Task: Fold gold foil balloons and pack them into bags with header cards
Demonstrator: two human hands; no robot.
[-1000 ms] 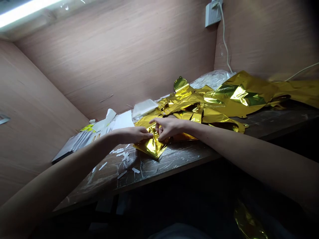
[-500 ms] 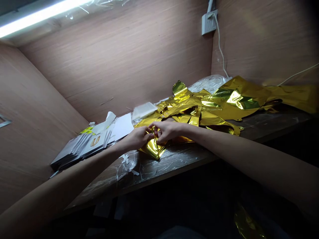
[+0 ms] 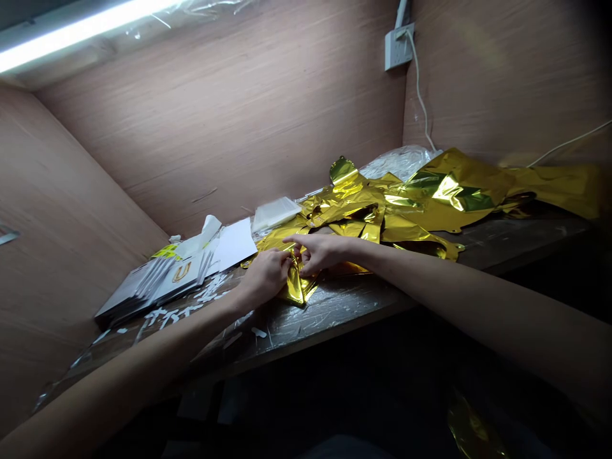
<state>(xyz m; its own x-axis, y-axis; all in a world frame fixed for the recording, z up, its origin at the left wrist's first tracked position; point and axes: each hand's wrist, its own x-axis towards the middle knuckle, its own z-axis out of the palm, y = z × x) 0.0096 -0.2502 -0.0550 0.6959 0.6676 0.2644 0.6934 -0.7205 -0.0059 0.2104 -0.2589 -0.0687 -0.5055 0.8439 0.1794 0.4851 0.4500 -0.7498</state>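
Observation:
A folded gold foil balloon (image 3: 296,290) lies at the front of the bench, its pointed corner toward me. My left hand (image 3: 268,274) is closed on the upper left part of this foil, fingers curled in. From the other side my right hand (image 3: 321,252) grips the same foil between thumb and curled fingers, with the index finger stretched out to the left above it. The fingertips of both hands nearly meet, and the foil between them is partly hidden. Behind them spreads a heap of flat gold foil balloons (image 3: 425,204).
Stacks of white cards (image 3: 167,280) stand at the left, beside a white sheet (image 3: 234,245) and a clear plastic packet (image 3: 275,213). White paper scraps (image 3: 184,312) litter the bench. A clear plastic bag (image 3: 399,160) lies at the back, below a wall socket (image 3: 399,48) with a cord.
My left hand has moved slightly down and its fingers have curled in more, uncovering scraps behind the forearm. My right index finger has straightened leftward, while the hand stays in place.

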